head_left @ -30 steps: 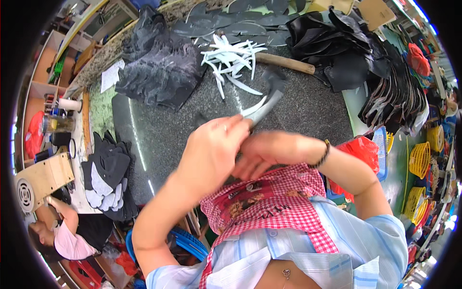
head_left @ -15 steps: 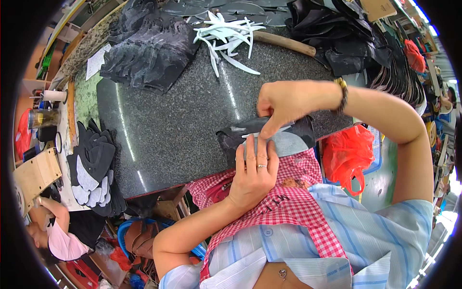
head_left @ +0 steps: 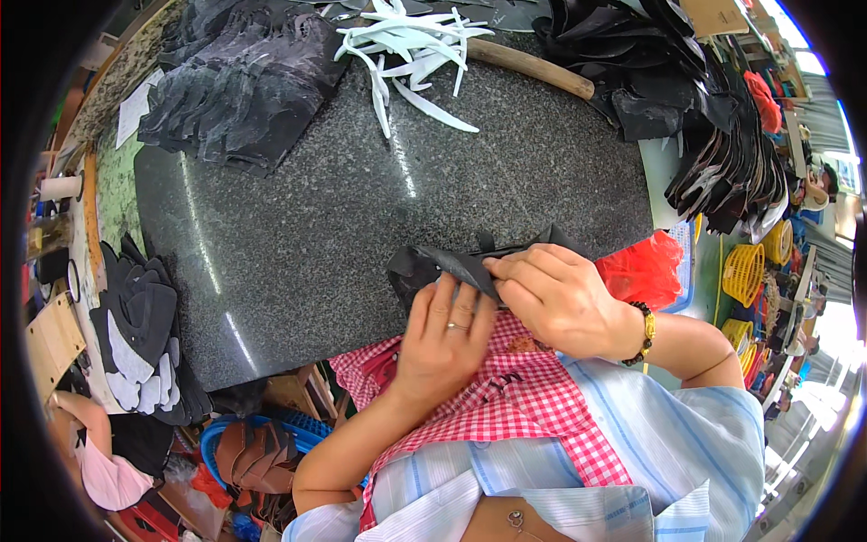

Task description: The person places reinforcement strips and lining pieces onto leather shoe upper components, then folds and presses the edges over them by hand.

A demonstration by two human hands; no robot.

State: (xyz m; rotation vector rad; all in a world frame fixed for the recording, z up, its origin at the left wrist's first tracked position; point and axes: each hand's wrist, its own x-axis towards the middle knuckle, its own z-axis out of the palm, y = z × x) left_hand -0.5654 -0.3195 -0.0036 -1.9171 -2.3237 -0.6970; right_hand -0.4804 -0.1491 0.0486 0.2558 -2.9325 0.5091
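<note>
A black leather-like piece lies by the table's front edge, its near part folded up and over. My right hand is closed, with thumb and forefinger pinching the folded edge. To its left, my left hand has its fingers stretched out against the near side of the same piece, tips partly behind the fold. The left thumb is hidden. The grey oval patch is out of sight. Farther back on the dark speckled stone table lies a tangle of white curved strips.
Stacked black pieces stand at the back left, and more at the right. A wooden-handled tool lies behind. Black and grey cutouts sit at left. A red plastic bag hangs right. Another person is at lower left.
My right hand has come down and toward me, and now pinches the piece's edge. The near part has been folded over, covering the grey patch. The view has shifted slightly.
</note>
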